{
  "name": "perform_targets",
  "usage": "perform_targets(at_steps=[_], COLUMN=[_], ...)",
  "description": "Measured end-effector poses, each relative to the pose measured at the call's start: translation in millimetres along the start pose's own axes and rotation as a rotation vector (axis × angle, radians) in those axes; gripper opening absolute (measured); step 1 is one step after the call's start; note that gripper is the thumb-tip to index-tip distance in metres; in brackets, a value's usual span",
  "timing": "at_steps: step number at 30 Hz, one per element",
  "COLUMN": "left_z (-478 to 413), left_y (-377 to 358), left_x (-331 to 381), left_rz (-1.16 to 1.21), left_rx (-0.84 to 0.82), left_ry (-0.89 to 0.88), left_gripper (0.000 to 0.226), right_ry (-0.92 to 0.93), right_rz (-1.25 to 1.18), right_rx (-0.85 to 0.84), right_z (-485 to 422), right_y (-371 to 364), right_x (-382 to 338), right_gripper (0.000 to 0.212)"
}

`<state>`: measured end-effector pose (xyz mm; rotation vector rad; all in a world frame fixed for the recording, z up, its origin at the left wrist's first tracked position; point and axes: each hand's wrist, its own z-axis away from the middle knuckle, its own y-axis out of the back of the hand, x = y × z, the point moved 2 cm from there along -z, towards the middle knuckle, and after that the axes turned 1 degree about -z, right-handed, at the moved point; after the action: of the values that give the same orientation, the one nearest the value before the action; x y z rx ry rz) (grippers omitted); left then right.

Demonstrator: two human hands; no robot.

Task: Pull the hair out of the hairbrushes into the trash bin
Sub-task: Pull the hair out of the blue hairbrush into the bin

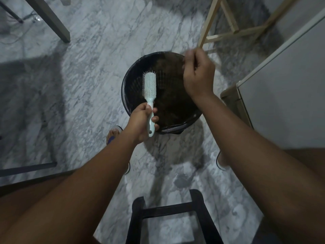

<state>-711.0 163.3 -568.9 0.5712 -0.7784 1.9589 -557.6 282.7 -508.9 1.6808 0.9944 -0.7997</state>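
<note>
Our forearms reach out over a black stool [167,212] toward the trash bin [127,88], which stands on the marble floor [88,76] just beyond both hands. Our left hand [140,125] wraps fingers and thumb round the handle of the pale hairbrush [150,90]. The brush's long axis runs straight away from those fingers, its head out over the near-left part of the bin's mouth, bristles facing up toward us. We make out little hair among the bristles, though they are too fine to be sure.

Our right hand [198,74] is over the bin's far-right rim, well to the right of the brush head, with its fingers curled. It is blurred, and we cannot tell whether it pinches a tuft or nothing. A brownish mass [172,104] inside the bin is likely hair.

We judge the right hand is the one to cross to the bristles, a sideways path over the open bin with nothing between. A wooden frame [209,27] is close beyond the right hand's fingers and a white cabinet [281,88] is to their right, so the open room lies leftward.
</note>
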Motion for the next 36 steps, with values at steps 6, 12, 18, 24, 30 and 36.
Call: perform_targets(at_steps=[6, 12, 18, 24, 30, 36], left_z=[-1, -1, 2, 0, 0, 3], left_y=[-8, -17, -20, -17, -14, -16], left_x=[2, 0, 0, -1, 0, 5], left_rz=[0.019, -0.004, -0.044, -0.02, 0.021, 0.155], left_rx=[-0.075, -0.181, -0.146, -0.094, -0.082, -0.17], left_ry=[0.006, 0.033, 0.031, 0.034, 0.044, 0.116], left_gripper=[0.023, 0.027, 0.027, 0.023, 0.028, 0.04], right_ry=[-0.424, -0.424, -0.192, -0.006, 0.044, -0.353], right_rz=[0.408, 0.013, 0.364, 0.124, 0.027, 0.467], right_rx=[-0.663, -0.574, -0.486, -0.187, -0.012, -0.667], right_z=[18, 17, 6, -3, -9, 11], right_y=[-6, -24, -23, -5, 8, 0], right_x=[34, 20, 27, 9, 0, 26], right_gripper=[0.059, 0.084, 0.048, 0.047, 0.041, 0.057])
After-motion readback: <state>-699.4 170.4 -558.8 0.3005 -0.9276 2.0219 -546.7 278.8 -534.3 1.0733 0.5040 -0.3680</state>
